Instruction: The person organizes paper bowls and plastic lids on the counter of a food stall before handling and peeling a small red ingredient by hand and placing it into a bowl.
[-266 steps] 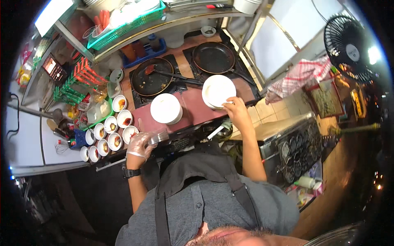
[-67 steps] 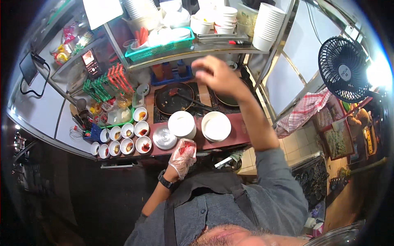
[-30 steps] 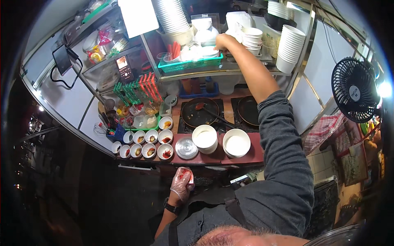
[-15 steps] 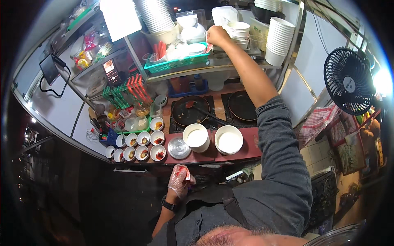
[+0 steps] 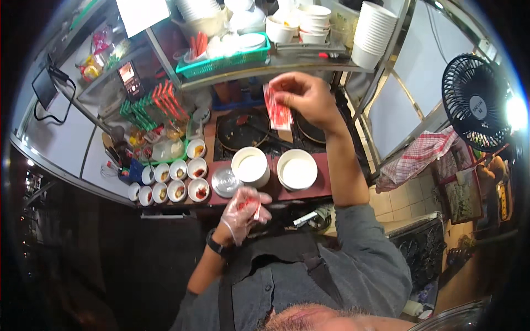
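Observation:
My bare right hand is raised in front of the shelf. Thumb and fingers pinch a red-and-white plastic packet, which hangs over the stove. Lower down, near the counter's front edge, my left hand wears a clear plastic glove. Its fingers curl around a small red-and-white packet, partly hidden by the glove. Just beyond it stand a white paper tub and a second white tub, both uncovered. A round clear lid lies left of the tubs.
Several small white bowls of seasonings stand at the left. Behind the tubs are a black pan and a second pan, partly hidden by my arm. The shelf holds a green basket and stacked tubs. A black fan hangs right.
My right hand has come back from the shelf toward me, carrying the red-and-white packet. My left hand has risen slightly toward the tubs, its fingers spreading a little. The view has shifted.

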A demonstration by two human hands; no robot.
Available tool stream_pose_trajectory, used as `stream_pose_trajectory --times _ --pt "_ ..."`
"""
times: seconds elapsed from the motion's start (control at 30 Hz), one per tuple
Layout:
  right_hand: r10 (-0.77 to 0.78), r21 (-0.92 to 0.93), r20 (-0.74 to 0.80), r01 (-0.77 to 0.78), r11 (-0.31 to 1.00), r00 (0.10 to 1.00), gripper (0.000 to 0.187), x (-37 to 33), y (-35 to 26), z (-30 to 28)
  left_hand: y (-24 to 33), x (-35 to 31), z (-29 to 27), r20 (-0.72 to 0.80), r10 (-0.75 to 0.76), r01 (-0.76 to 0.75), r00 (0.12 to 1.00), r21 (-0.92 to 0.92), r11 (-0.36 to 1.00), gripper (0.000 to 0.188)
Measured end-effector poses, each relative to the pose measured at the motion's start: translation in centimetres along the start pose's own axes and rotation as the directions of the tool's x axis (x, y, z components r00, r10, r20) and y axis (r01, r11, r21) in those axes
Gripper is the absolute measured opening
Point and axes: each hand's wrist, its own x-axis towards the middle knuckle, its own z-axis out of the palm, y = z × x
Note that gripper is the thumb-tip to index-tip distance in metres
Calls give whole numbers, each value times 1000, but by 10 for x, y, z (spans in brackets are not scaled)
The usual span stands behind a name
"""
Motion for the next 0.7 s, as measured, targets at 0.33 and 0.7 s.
stream_pose_trajectory --times 0.33,0.7 --pt "199 -95 -135 -212 973 971 29 -144 12 51 -16 68 46 32 40 -37 999 -94 995 48" --pt "-1 -435 -454 -220 873 891 22 -198 36 62 -78 91 38 105 -130 139 986 -88 986 41"
